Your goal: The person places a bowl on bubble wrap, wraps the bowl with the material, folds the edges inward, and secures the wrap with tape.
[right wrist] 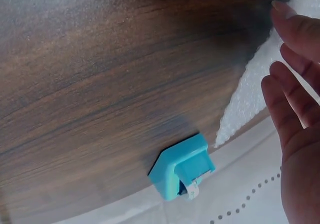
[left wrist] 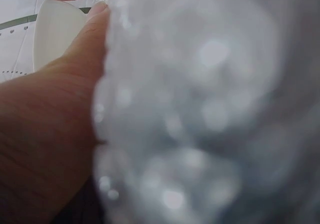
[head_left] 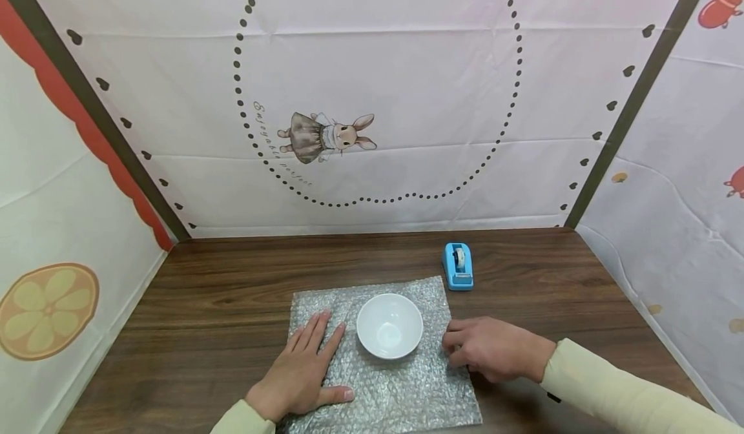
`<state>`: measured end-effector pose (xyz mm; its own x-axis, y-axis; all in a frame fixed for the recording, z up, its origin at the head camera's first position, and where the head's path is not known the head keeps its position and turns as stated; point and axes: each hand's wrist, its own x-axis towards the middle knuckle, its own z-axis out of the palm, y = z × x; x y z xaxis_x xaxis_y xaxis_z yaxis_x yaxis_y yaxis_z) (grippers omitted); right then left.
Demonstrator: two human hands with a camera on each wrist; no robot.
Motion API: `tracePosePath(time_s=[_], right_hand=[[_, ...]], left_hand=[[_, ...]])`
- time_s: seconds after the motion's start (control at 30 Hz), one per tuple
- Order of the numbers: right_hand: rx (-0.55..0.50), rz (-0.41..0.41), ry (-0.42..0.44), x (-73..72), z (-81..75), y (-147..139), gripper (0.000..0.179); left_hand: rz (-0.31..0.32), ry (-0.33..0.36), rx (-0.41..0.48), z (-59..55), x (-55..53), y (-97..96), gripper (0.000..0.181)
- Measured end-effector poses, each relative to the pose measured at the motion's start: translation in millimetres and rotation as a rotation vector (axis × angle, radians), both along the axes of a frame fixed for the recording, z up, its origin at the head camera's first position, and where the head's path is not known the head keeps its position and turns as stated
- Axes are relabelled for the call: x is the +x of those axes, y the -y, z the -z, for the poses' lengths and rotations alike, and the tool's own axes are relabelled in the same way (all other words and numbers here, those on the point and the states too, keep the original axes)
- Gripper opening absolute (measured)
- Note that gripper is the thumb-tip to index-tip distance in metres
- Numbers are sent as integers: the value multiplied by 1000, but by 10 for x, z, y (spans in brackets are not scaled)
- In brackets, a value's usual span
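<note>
A white bowl (head_left: 390, 326) stands upright on a sheet of bubble wrap (head_left: 401, 395) that lies flat on the dark wooden table. To the bowl's left, my left hand (head_left: 307, 369) rests flat on the wrap, fingers spread and thumb out. In the left wrist view, the thumb side of that hand (left wrist: 55, 89) shows beside blurred bubble wrap. My right hand (head_left: 488, 347) is at the sheet's right edge, its fingers gently bent. The right wrist view shows a gap between its thumb (right wrist: 300, 32) and the fingers (right wrist: 290, 94), close over the wrap's edge.
A blue tape dispenser (head_left: 458, 267) with a roll of tape sits just beyond the wrap's far right corner. Printed cloth walls (head_left: 407, 130) enclose the wooden table (head_left: 232, 272) at the back and both sides.
</note>
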<state>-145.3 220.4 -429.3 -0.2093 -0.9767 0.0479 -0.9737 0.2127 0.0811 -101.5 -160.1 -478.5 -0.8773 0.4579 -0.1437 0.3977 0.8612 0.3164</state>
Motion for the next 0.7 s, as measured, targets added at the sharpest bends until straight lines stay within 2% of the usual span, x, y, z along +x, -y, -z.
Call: tracePosePath(time_s=[0.2, 0.37, 0.47, 0.7], right_hand=[[31, -19, -28, -9, 32, 35, 30], [41, -13, -34, -1, 45, 48, 28], [28, -11, -43, 9, 77, 56, 27], [-3, 31, 19, 18, 112, 53, 23]], left_hand=[[-12, 24, -18, -88, 28, -21, 112], [3, -18, 7, -32, 13, 2, 114], [0, -11, -3, -56, 20, -12, 113], [-9, 38, -26, -117, 24, -36, 112]])
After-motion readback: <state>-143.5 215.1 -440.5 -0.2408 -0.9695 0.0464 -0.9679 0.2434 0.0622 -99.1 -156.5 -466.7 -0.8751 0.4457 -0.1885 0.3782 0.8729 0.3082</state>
